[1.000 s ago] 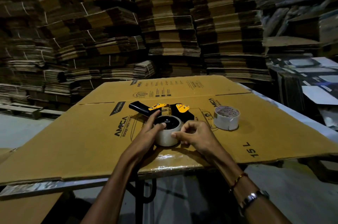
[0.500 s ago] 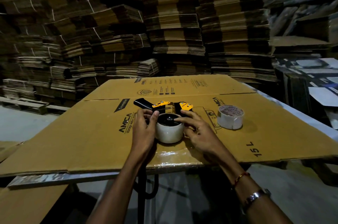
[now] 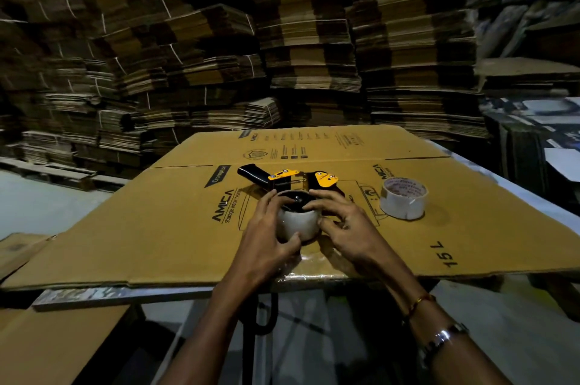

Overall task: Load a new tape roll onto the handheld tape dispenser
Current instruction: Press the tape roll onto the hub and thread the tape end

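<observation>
A black and yellow handheld tape dispenser (image 3: 284, 179) lies on its side on a flattened cardboard box (image 3: 163, 227), handle pointing far left. A clear tape roll (image 3: 298, 223) sits on the dispenser's black spool hub. My left hand (image 3: 266, 234) grips the roll from its left, thumb curled under its near side. On the roll's right is my right hand (image 3: 342, 227), fingers curled over the top rim and thumb against the side. A second, thinner tape roll (image 3: 404, 202) stands on the cardboard to the right, apart from both hands.
The cardboard sheet lies on a table with a metal front edge (image 3: 103, 295). Tall stacks of flattened cartons (image 3: 282, 39) fill the background. More cardboard and white sheets (image 3: 549, 133) sit at the far right. Another cardboard piece (image 3: 47, 347) lies low at the left.
Both hands have closed in around the clear roll on the hub, the left thumb now under it and the right fingers over its rim. The view has shifted slightly.
</observation>
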Demonstrator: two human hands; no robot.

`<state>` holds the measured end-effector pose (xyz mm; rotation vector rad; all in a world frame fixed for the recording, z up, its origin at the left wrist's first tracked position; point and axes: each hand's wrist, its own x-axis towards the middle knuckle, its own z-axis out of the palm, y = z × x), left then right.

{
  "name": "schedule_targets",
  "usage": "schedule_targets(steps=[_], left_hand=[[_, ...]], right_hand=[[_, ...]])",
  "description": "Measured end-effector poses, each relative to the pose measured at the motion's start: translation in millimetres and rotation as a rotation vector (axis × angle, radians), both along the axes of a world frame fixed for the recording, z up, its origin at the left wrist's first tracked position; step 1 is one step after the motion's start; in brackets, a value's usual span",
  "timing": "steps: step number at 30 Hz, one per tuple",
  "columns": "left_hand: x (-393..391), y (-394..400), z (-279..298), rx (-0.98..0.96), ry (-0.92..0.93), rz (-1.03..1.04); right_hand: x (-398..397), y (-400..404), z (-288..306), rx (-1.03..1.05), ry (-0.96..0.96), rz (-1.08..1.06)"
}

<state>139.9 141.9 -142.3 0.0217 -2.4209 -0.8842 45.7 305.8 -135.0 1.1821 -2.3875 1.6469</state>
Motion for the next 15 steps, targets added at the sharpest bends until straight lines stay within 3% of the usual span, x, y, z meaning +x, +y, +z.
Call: schedule_targets(steps=[5, 8, 11, 15], left_hand=[[3.2, 0.5, -1.7, 0.073, 0.047, 0.036], [4.9, 4.3, -6.2, 0.116, 0.131, 0.163], [8.7, 7.2, -11.3, 0.019, 0.216, 0.233], [10.0, 9.5, -15.0, -0.056, 0.163, 0.216]], right_hand=[[-0.3, -0.2, 0.4, -0.012, -0.007, 0.006], [0.7, -0.6, -0.4, 0.0, 0.004, 0.019], [2.4, -0.5, 0.5, 0.027, 0.006, 0.038], [3.5, -0.8, 1.7, 0.03, 0.049, 0.061]])
